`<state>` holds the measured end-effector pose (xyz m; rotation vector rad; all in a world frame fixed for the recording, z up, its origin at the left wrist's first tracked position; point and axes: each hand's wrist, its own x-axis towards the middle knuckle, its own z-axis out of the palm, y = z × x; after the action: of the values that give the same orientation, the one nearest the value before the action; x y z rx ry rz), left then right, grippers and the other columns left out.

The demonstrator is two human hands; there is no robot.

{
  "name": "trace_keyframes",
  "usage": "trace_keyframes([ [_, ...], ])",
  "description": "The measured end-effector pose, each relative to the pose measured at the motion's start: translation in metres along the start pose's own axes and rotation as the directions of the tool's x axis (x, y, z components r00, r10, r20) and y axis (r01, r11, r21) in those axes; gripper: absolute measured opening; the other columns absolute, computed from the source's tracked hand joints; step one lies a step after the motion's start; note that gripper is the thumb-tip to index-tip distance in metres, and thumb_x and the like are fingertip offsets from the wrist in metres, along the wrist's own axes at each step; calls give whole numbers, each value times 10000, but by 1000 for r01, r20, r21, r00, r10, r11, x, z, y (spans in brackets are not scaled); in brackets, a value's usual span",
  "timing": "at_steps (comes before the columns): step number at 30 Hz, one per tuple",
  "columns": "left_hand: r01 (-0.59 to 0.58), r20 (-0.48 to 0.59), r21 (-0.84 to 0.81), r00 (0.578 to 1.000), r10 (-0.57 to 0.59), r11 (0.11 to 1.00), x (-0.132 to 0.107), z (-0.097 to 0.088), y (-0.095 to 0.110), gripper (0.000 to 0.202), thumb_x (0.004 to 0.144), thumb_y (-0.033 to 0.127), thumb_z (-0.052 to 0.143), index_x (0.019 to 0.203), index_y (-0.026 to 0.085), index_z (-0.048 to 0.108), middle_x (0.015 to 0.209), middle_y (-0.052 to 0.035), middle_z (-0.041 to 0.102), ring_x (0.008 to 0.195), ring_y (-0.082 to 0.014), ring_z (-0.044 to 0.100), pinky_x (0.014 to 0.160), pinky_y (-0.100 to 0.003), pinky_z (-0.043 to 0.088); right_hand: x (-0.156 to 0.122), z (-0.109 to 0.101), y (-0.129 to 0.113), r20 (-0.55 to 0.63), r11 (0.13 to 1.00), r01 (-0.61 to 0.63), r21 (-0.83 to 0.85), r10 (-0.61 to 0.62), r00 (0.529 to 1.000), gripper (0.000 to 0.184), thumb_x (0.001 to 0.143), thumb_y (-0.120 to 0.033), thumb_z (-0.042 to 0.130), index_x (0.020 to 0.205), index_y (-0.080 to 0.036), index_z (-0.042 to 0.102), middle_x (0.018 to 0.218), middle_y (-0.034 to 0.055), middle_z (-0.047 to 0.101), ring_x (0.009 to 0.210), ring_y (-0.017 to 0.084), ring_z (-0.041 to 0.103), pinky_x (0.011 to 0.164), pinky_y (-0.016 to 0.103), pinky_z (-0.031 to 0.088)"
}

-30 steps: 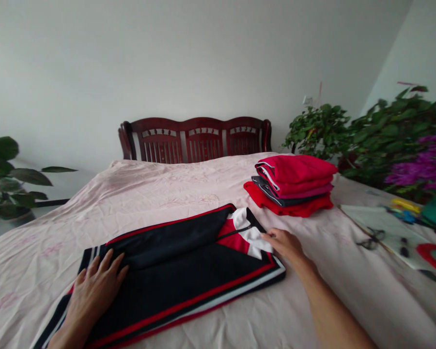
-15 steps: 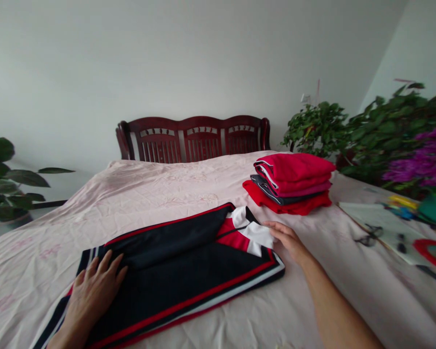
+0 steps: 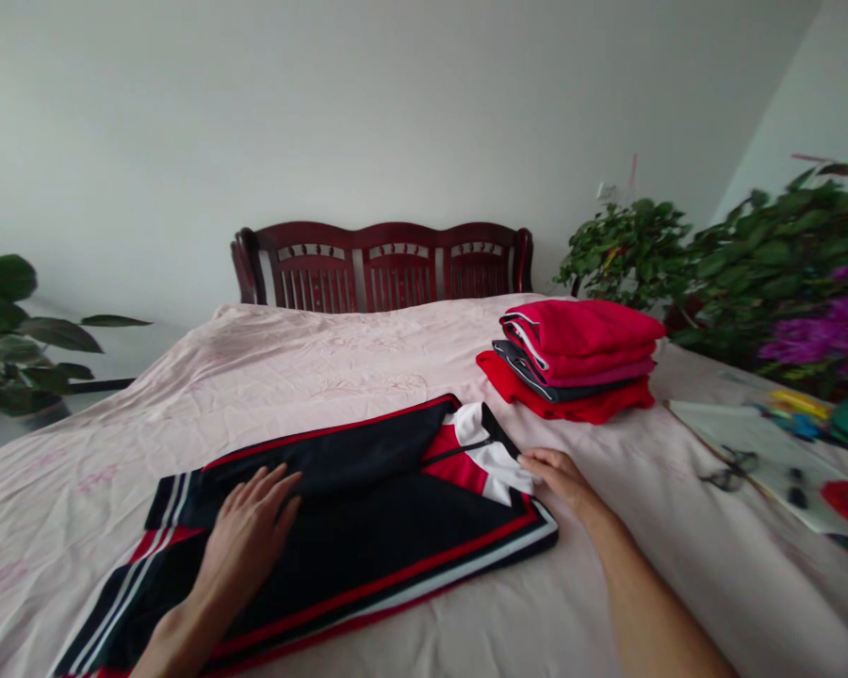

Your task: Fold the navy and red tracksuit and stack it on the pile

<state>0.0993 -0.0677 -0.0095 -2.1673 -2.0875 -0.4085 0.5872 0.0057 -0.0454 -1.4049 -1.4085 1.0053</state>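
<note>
Navy cloth with red and white stripes, a jacket point(image 3: 367, 527), lies folded on the bed point(image 3: 339, 367). Left hand point(image 3: 247, 527) rests flat on it, fingers point(image 3: 272, 485) spread, gripping nothing. Right hand point(image 3: 562, 480), at 3 o'clock of the jacket, touches the white collar point(image 3: 495, 457), fingers loosely curled. Folded red clothes point(image 3: 572, 363) sit at 1 o'clock.

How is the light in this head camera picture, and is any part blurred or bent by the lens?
Head view: soft, even daylight, no glare, only faint shadows under the left hand and right hand on the navy jacket with red and white stripes; the purple flowers at the right edge look smeared, and the pink bedsheet stretches wide towards the corners.
</note>
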Motion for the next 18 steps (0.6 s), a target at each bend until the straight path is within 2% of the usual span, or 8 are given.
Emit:
trace_keyframes([
  [2,-146,57,-268,984,167,952,9,-2,51,447,970,381,381,1307,228,632,1419,-50,595,1363,-238,492,1144,-399,388,0,1,1,-19,1000,5,-1,-5,1000,388,666,-564,707,705,-178,676,683,24,666,700,206,611,656,299,466],
  [4,-254,74,-434,946,315,864,20,-1,110,422,975,364,394,1302,237,630,1407,-48,606,1334,-210,524,1129,-364,413,-2,1,0,-43,1000,22,5,-22,999,383,678,-562,690,697,-182,655,676,12,648,690,191,592,645,285,453],
  [7,-402,16,-474,886,464,784,37,12,196,451,971,377,452,1365,190,566,1416,-110,590,1376,-258,473,1172,-436,352,-4,0,-4,-57,998,51,-41,-53,997,371,712,-554,659,716,-183,650,701,12,644,717,192,586,656,279,453],
  [10,-452,25,-468,853,522,760,46,39,257,578,970,477,434,1433,135,480,1476,-191,505,1425,-330,388,1162,-521,338,-4,-1,-1,-88,988,80,-128,-92,992,358,743,-540,633,764,-185,669,734,16,658,752,206,596,686,287,464],
  [13,-479,53,-480,821,569,735,45,65,288,664,942,583,415,1452,160,460,1552,-193,394,1470,-370,283,1175,-580,279,0,-2,8,-134,982,67,-175,-91,987,382,751,-560,610,792,-187,685,755,36,685,769,232,623,698,303,479],
  [16,-474,47,-515,816,576,714,40,78,293,646,933,615,401,1410,193,509,1572,-190,354,1479,-370,254,1189,-614,214,11,-5,9,-236,980,20,-196,-67,969,465,803,-614,520,843,-190,707,828,78,727,841,263,660,739,322,500],
  [18,-501,31,-546,790,613,672,39,78,289,580,943,586,408,1384,231,529,1566,-158,375,1469,-354,276,1197,-616,187,25,-3,-1,-276,960,-14,-280,-66,959,520,852,-627,427,899,-201,723,891,90,744,903,264,670,795,329,500],
])
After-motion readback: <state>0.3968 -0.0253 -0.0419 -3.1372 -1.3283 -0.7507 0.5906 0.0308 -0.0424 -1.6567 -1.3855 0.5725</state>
